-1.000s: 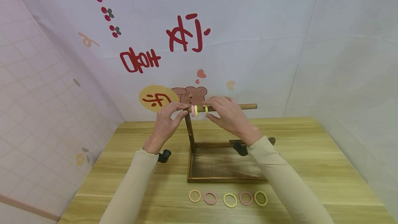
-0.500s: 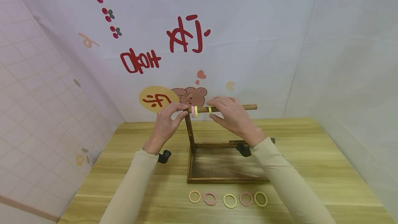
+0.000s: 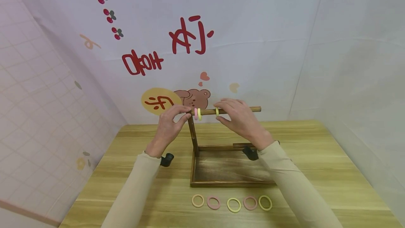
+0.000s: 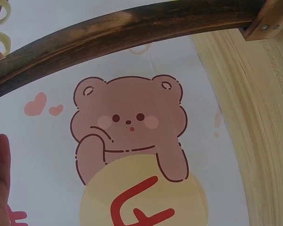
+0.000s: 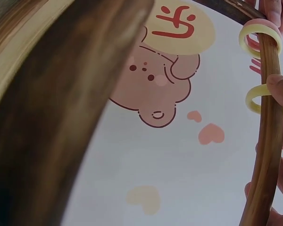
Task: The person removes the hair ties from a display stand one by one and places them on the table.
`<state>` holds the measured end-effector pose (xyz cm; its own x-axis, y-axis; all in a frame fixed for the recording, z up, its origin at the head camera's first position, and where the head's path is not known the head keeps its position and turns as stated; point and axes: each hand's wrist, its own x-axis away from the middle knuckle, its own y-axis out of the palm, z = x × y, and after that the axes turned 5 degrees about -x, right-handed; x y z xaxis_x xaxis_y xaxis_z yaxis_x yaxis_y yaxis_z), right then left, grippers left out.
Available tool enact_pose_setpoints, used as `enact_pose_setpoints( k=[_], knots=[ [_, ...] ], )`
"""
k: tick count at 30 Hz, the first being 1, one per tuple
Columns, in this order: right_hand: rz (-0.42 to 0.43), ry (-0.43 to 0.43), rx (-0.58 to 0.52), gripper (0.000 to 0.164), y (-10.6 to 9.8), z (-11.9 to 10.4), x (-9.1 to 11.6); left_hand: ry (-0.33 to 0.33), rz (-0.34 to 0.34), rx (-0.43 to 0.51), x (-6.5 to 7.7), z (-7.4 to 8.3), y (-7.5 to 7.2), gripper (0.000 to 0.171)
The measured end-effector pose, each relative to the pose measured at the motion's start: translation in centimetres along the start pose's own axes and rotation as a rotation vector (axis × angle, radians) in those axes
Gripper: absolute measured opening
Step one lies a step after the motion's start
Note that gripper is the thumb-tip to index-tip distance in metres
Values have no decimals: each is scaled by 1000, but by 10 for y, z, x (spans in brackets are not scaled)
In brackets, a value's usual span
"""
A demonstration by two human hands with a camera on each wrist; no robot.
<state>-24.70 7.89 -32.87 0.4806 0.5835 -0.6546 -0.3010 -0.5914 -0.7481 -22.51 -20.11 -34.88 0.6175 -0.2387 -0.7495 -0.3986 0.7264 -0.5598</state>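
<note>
With thumb and fingertips, my left hand holds the left end of a wooden rod, where it meets the upright post of a wooden stand. Just right of these fingers, a pink ring and a yellow ring hang side by side on the rod. My right hand pinches another yellow ring that encircles the rod near its middle. In the right wrist view the thumb presses on this yellow ring, and the pink and yellow pair sits farther along the rod.
The stand's tray-like base rests on the wood-grain table. In front of it lies a row of loose rings: an orange ring, pink rings and yellow rings. A printed cloth wall rises behind.
My right hand has slid its yellow ring rightward along the rod, away from the pink and yellow pair. My left hand has stayed at the rod's left end.
</note>
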Motion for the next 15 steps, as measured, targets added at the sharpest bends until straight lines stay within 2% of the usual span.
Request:
enact_pose_setpoints(
  k=[15],
  knots=[
    [-6, 29, -4, 47, -5, 3, 6, 3, 3, -7, 0, 0, 0, 18]
  ],
)
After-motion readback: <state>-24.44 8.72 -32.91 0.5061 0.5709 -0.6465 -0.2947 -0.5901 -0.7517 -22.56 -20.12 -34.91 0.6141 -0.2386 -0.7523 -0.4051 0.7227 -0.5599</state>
